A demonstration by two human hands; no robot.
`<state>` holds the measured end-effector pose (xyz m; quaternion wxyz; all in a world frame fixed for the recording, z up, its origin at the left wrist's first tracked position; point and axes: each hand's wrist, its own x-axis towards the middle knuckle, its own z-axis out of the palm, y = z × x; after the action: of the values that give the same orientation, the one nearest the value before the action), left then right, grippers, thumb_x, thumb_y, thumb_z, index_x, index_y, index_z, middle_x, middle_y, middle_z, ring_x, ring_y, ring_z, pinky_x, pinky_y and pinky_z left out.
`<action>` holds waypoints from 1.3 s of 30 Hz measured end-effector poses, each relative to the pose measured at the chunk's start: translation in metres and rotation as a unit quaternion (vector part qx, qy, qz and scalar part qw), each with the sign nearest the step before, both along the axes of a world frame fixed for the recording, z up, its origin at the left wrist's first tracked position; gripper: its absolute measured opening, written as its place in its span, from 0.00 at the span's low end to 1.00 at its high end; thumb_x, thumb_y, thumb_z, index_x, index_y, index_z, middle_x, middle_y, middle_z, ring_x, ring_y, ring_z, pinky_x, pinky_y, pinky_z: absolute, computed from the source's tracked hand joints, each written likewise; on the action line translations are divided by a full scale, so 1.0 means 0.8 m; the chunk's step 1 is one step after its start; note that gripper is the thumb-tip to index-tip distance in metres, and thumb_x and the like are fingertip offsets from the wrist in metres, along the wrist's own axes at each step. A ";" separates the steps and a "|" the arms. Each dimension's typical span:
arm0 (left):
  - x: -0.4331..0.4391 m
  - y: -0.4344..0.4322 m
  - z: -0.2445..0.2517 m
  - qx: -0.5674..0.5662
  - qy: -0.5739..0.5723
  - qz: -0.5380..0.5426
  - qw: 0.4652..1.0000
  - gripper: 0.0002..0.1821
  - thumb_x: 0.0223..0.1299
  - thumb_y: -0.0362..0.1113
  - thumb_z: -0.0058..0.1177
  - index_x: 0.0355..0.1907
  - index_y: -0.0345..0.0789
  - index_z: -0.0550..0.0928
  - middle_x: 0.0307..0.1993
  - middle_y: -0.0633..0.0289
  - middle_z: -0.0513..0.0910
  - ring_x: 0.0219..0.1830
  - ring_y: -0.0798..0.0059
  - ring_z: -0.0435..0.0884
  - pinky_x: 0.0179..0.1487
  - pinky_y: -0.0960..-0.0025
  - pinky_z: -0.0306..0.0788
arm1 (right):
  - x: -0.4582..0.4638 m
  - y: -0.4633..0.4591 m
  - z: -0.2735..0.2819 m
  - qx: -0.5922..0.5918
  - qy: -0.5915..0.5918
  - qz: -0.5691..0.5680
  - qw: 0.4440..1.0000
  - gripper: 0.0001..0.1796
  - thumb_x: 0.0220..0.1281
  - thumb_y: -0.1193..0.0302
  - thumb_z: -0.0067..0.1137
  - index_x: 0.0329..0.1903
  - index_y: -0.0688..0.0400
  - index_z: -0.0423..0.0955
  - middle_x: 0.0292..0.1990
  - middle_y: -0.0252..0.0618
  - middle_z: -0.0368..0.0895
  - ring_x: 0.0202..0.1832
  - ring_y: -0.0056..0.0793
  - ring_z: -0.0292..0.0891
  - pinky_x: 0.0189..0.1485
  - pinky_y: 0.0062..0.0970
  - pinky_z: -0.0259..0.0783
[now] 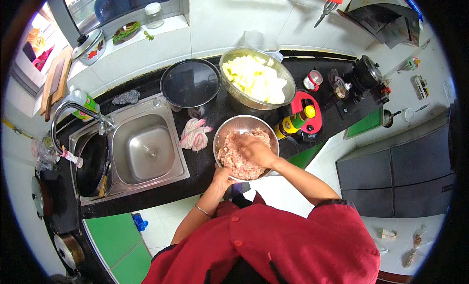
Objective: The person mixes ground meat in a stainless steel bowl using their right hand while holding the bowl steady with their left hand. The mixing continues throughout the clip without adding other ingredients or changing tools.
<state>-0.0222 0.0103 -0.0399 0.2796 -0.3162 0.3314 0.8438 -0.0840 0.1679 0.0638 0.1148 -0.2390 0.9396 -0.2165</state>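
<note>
A stainless steel bowl (275, 133) full of minced meat (238, 163) rests at the front edge of the black counter. My left hand (222, 176) grips its near-left rim. Inside the bowl, my right hand (256, 151) is pressed into the meat; its fingers are blurred and partly hidden, so I cannot tell how they are closed. Behind the bowl stands a steel colander (249, 100) heaped with chopped pale-green vegetable (253, 77). Just right of the bowl is a sauce bottle (293, 124) with a yellow cap.
On the left are a steel sink (143, 152) with a curved faucet (55, 122), and a dark wok (89, 170). A crumpled cloth (195, 135) and a round black lid (190, 82) lie between sink and bowl. A red board (311, 104) and a lidded jar (312, 80) are to the right.
</note>
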 end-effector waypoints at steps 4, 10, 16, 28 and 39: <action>0.003 0.002 -0.005 0.000 0.007 -0.020 1.000 0.33 0.53 0.21 0.38 0.59 0.51 0.49 0.57 0.53 0.62 0.51 0.48 0.72 0.38 0.33 0.72 | -0.036 0.047 0.017 0.003 -0.052 -0.204 0.978 0.18 0.59 0.67 0.40 0.46 0.65 0.72 0.46 0.53 0.75 0.51 0.48 0.70 0.53 0.37 0.66; 0.005 0.004 0.014 -0.065 -0.019 0.001 0.998 0.35 0.44 0.16 0.36 0.61 0.39 0.60 0.53 0.49 0.70 0.49 0.45 0.74 0.40 0.34 0.72 | -0.096 0.054 -0.067 -0.121 -0.425 -0.339 0.830 0.31 0.62 0.48 0.40 0.61 0.55 0.62 0.59 0.45 0.65 0.58 0.43 0.64 0.53 0.39 0.65; 0.002 0.002 0.027 -0.074 -0.014 -0.020 0.997 0.34 0.44 0.16 0.36 0.60 0.36 0.61 0.51 0.47 0.70 0.48 0.44 0.74 0.41 0.36 0.72 | -0.130 0.042 -0.124 -0.199 -0.548 -0.309 0.752 0.29 0.59 0.50 0.48 0.57 0.54 0.66 0.53 0.41 0.72 0.55 0.33 0.68 0.59 0.36 0.63; 0.004 0.006 0.020 -0.025 -0.034 0.037 0.998 0.36 0.40 0.15 0.36 0.59 0.37 0.61 0.53 0.48 0.70 0.51 0.44 0.72 0.43 0.33 0.70 | -0.032 0.025 -0.007 -0.124 0.088 0.029 0.988 0.22 0.53 0.54 0.53 0.45 0.56 0.72 0.38 0.49 0.75 0.42 0.50 0.68 0.47 0.42 0.62; 0.001 -0.001 -0.005 0.027 -0.009 -0.022 0.999 0.36 0.50 0.18 0.41 0.60 0.50 0.50 0.57 0.53 0.63 0.53 0.49 0.71 0.40 0.35 0.72 | 0.034 -0.007 -0.031 0.182 0.168 0.034 0.968 0.22 0.54 0.56 0.49 0.49 0.55 0.71 0.48 0.41 0.67 0.55 0.47 0.57 0.58 0.55 0.51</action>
<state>-0.0215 0.0091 -0.0438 0.3093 -0.3092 0.3127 0.8432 -0.0571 0.1620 0.0390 0.0042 -0.2788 0.9603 0.0049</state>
